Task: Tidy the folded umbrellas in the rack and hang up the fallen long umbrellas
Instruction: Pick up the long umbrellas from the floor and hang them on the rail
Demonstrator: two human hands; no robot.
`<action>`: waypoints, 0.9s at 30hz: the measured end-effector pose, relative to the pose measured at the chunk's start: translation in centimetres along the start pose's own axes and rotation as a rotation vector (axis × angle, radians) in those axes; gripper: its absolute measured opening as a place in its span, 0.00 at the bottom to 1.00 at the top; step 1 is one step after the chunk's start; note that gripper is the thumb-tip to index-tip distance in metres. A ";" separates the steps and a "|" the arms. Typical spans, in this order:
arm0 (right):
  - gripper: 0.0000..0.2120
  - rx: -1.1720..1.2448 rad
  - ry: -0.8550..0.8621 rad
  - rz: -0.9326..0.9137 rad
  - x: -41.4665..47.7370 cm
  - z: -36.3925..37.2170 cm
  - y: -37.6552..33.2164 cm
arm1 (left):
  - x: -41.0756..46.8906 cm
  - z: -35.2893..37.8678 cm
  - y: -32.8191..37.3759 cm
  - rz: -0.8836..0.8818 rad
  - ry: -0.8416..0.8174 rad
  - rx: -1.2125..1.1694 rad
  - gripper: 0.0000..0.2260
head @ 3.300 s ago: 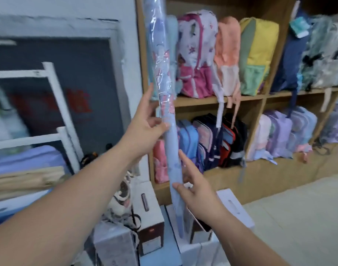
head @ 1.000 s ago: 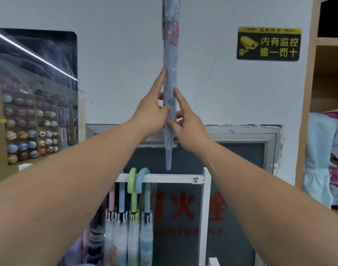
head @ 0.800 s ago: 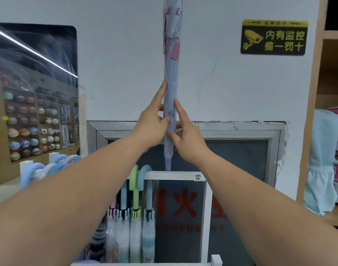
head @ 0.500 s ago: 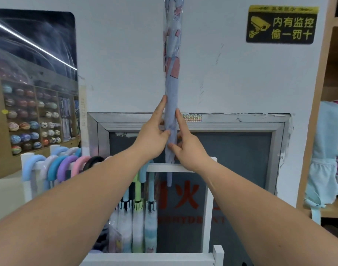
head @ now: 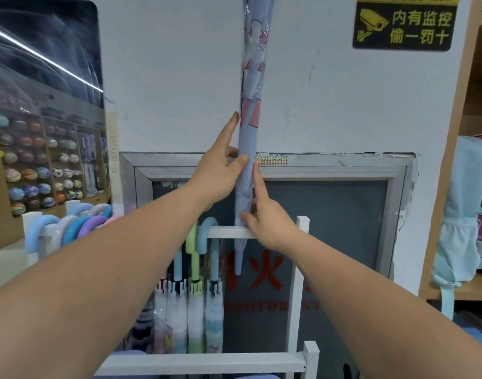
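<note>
Lowered: one umbrella (head: 248, 149), left hand (head: 220, 175), right hand (head: 268, 224).

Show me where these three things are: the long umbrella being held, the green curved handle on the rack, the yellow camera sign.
long umbrella (head: 255, 77), head view, wrapped canopy, upper part.
green curved handle (head: 191, 237), head view, top of its hook.
camera sign (head: 404, 24), head view, its middle.
</note>
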State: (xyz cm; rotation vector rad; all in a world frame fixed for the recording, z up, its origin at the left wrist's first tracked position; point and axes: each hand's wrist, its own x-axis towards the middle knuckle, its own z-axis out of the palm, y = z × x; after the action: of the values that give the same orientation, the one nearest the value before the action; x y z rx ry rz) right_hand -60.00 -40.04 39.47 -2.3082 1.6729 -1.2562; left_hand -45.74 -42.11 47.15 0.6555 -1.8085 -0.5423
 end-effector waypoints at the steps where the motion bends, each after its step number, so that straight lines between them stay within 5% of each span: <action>1: 0.46 -0.013 -0.001 0.000 0.0 -0.1 -0.1 | 0.0 0.0 -0.1 0.000 -0.006 -0.005 0.34; 12: 0.47 -0.083 -0.053 0.001 0.3 0.6 0.7 | -0.2 0.0 -2.1 -0.062 0.016 -0.095 0.36; 19: 0.27 0.254 0.197 -0.052 2.1 -1.5 -0.7 | -1.6 0.0 -3.7 -0.113 -0.007 -0.158 0.37; 27: 0.34 0.231 0.214 -0.113 4.5 -3.0 -4.1 | -3.1 0.0 -5.1 -0.131 -0.186 -0.055 0.38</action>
State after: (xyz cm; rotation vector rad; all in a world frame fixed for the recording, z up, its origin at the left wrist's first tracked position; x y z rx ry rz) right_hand -58.14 -40.72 45.99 -2.2250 1.3751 -1.6736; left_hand -44.08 -43.88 41.69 0.7086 -1.9248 -0.7593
